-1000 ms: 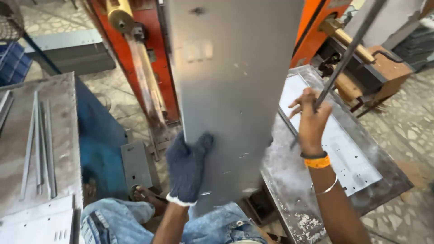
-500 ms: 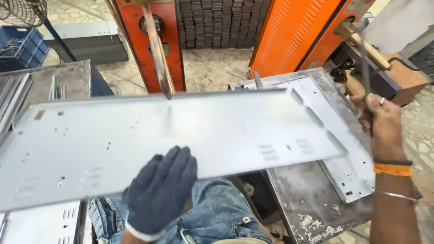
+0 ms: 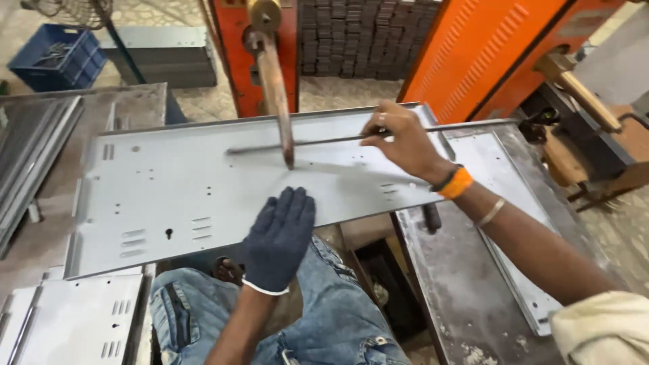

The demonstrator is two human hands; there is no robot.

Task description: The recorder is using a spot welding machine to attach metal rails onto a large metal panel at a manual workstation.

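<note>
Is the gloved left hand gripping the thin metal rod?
No: the gloved left hand lies flat on the grey sheet-metal panel, while the bare right hand holds the thin metal rod.

Gloved left hand (image 3: 278,238) flat, fingers together — bare right hand (image 3: 400,137) pinching.

A pale patterned tile floor (image 3: 351,91) is showing at twelve o'clock, with daylight falling evenly across it. An orange machine housing with louvred vents (image 3: 487,47) is standing at one o'clock, a stack of dark grey blocks (image 3: 358,34) is sitting just left of it, and a blue plastic crate (image 3: 57,57) is resting on the floor at eleven o'clock. A worn grey metal table (image 3: 460,284) is taking up four o'clock.
</note>
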